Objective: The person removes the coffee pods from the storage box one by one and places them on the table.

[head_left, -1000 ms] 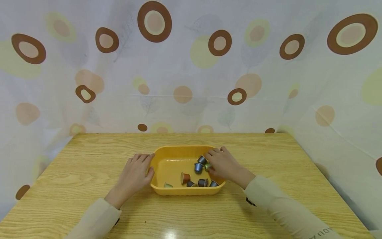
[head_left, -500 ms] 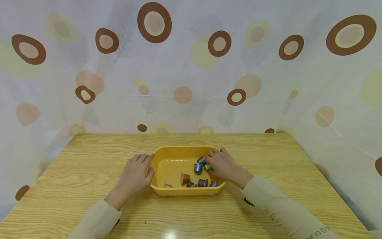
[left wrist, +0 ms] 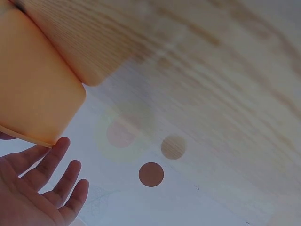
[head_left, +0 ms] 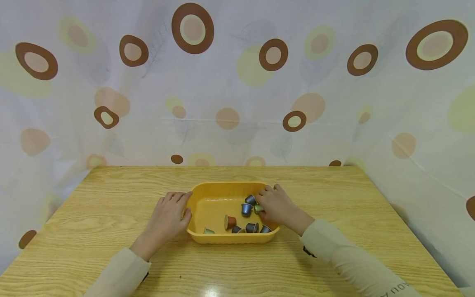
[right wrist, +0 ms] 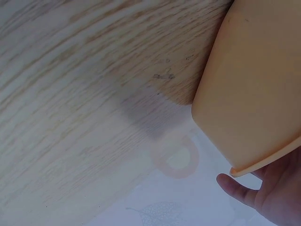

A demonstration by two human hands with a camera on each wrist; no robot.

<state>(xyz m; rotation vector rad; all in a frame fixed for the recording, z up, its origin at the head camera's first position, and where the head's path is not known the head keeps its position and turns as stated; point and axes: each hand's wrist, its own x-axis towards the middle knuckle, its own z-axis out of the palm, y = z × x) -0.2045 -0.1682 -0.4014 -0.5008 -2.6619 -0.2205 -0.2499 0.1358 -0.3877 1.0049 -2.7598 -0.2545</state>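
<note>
A yellow plastic basin (head_left: 222, 238) stands on the table with several coffee capsules in it. On its left side my left hand (head_left: 168, 214) touches the rim. In the left wrist view the left fingers (left wrist: 68, 183) are spread and loosely bent, one tip at the rim. My right hand (head_left: 278, 208) reaches over the right rim, its thumb close to a green capsule (head_left: 258, 208); whether it grips the capsule or the rim is hidden. A blue capsule (head_left: 246, 209) and a dark blue one (head_left: 250, 199) lie beside it.
Toward the basin's front lie an orange-brown capsule (head_left: 230, 222), a pale green one (head_left: 209, 231) and several dark ones, one dark capsule (head_left: 252, 227) among them. The wood-grain table (head_left: 130, 185) ends at a patterned cloth (head_left: 230, 82) behind and at both sides.
My right forearm has shifted very slightly left. Both hands keep their places at the basin, and the capsules stay where they were.
</note>
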